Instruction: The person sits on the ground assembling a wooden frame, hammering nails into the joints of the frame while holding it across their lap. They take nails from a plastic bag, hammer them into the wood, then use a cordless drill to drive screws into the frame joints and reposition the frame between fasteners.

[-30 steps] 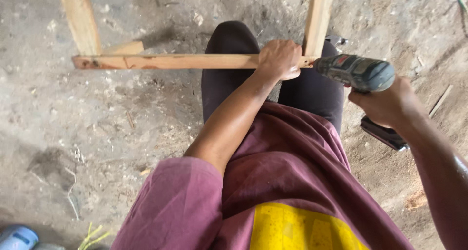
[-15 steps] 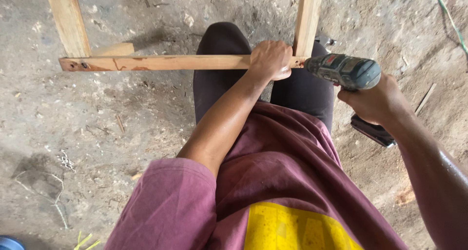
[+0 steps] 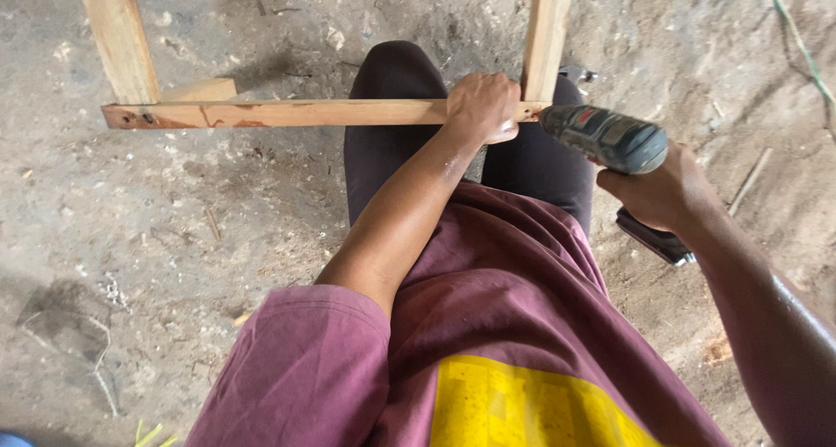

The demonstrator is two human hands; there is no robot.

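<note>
- Left hand [image 3: 482,105] is wrapped tight around the pale wooden crossbar [image 3: 287,113], right at its joint with the upright wooden slat [image 3: 546,33].
- Right hand [image 3: 664,190] grips a dark green cordless drill [image 3: 607,137], nose against that joint, over the knees.

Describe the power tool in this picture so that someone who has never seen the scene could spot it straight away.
Start at the wooden frame lying over the person's dark-trousered knees. At its right corner, where the crosspiece meets an upright slat, the right hand holds a cordless drill with its nose at the joint. It is the only dark green, bulky thing among pale wood and grey dirt.
</note>
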